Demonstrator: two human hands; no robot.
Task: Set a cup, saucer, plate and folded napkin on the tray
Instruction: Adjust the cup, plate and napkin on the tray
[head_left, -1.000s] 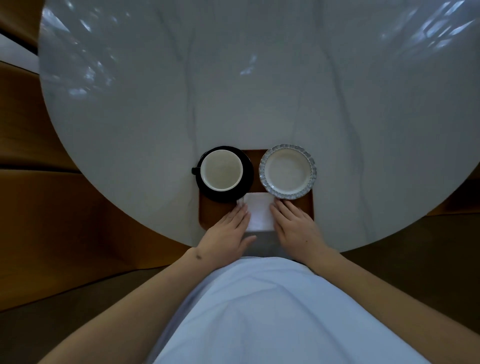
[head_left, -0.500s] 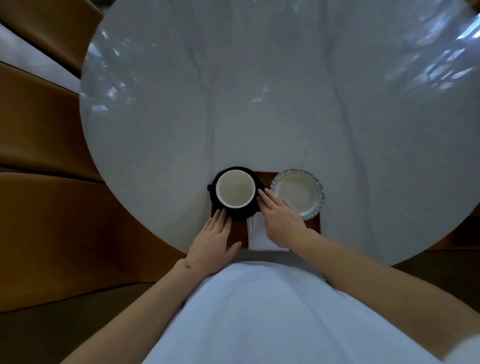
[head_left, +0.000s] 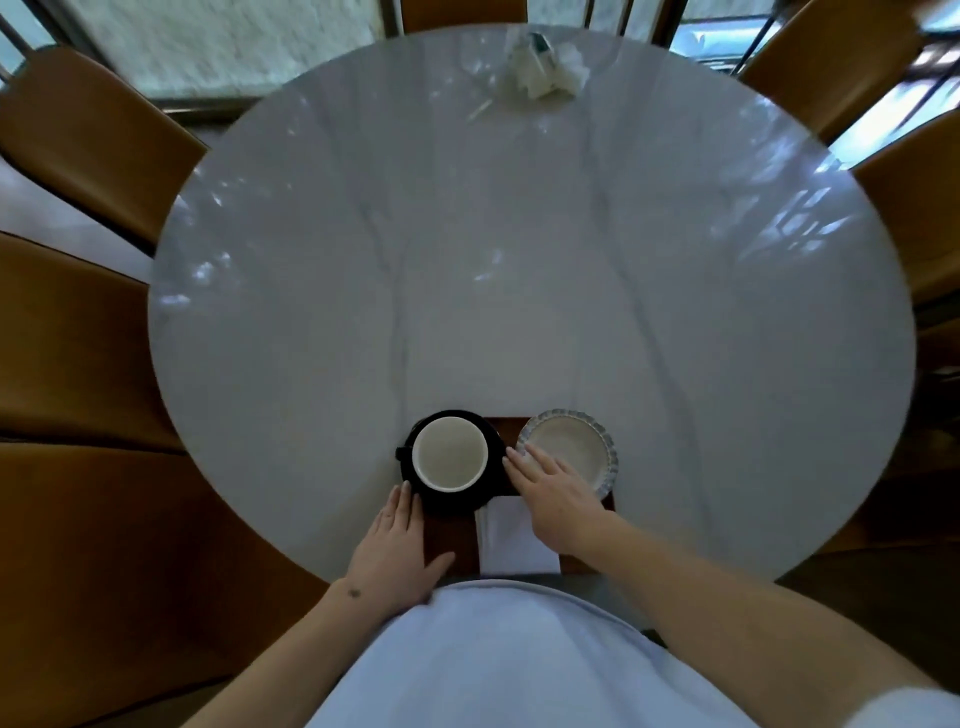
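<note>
A brown tray (head_left: 451, 540) lies at the near edge of the round marble table (head_left: 519, 286). On its left stands a black cup with a white inside (head_left: 450, 454) on a black saucer (head_left: 452, 501). On its right sits a small white plate with a patterned rim (head_left: 576, 447). A folded white napkin (head_left: 511, 540) lies on the tray's near middle. My left hand (head_left: 397, 551) rests flat on the tray's left edge, fingertips at the saucer. My right hand (head_left: 556, 493) lies flat over the plate's near-left rim and the napkin's top, holding nothing.
Brown leather chairs (head_left: 88, 332) ring the table on the left, the far side and the right. A white crumpled bundle (head_left: 540, 67) lies at the table's far edge. My pale shirt (head_left: 509, 660) fills the bottom of the view.
The view has tilted up, so the whole table shows. My right hand has slid from beside the cup onto the plate's rim. My left hand has stayed at the tray's left edge.
</note>
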